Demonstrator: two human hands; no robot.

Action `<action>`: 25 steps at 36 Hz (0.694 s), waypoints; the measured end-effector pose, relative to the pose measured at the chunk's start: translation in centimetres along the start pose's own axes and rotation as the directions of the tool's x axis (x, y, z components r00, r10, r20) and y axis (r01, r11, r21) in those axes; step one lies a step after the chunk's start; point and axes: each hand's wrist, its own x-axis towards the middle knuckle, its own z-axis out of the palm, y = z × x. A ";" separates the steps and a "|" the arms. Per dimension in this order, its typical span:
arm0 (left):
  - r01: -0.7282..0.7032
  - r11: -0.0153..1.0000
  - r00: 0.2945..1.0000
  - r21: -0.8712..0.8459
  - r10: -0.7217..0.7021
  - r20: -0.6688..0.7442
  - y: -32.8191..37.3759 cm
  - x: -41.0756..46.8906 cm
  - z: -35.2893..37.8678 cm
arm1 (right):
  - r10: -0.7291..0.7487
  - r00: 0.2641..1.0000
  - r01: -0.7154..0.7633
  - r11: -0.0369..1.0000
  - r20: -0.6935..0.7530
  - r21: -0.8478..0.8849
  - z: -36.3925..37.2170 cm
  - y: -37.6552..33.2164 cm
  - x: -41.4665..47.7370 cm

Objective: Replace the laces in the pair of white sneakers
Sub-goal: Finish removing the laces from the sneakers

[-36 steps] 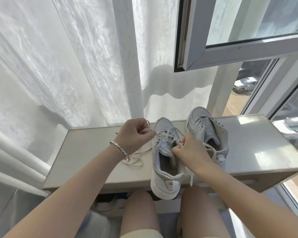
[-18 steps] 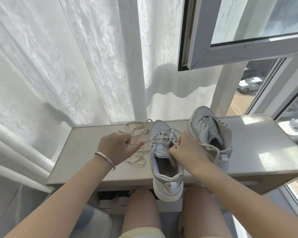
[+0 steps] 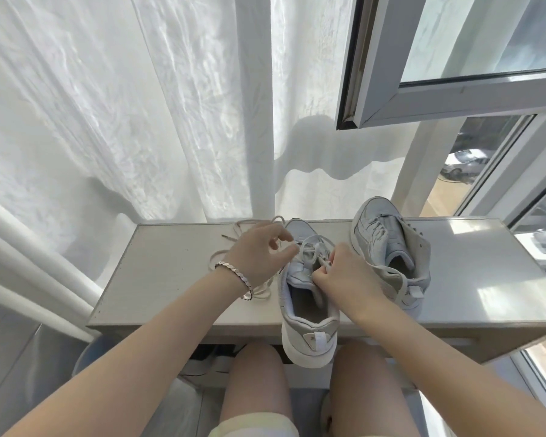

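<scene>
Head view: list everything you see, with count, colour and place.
near sneaker: 1, white, table's front edge, heel overhanging
far sneaker: 1, white-grey, right of it
threaded lace: 1, white, in near sneaker
loose lace: count unclear, beige, table's left
table: 1, pale grey, before the person
curtain: 1, white, behind table
window sash: 1, white, open, upper right
car: 1, white, outside, right
bracelet: 1, silver, left wrist
left hand: 1, open, beside near sneaker
right hand: 1, pinching threaded lace

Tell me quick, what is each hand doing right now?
Left hand: open, fingers loose, holding nothing.
Right hand: closed, fingers pinching the lace on the near sneaker.
</scene>
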 end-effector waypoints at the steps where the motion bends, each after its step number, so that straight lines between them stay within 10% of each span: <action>1: -0.022 0.999 0.996 0.027 0.020 0.090 0.7 0.2 0.1 | 0.003 1.000 -0.003 1.000 0.004 0.000 0.0 -0.1 0.0; 7: -0.082 0.913 0.956 0.400 -0.041 0.290 2.6 2.1 1.0 | 0.033 0.999 -0.033 0.999 0.023 0.002 -0.2 -0.1 -0.2; 25: -0.046 0.836 0.911 0.547 -0.190 0.367 2.3 2.1 0.9 | 0.041 0.998 -0.042 0.998 0.037 0.048 -0.2 -0.4 -0.5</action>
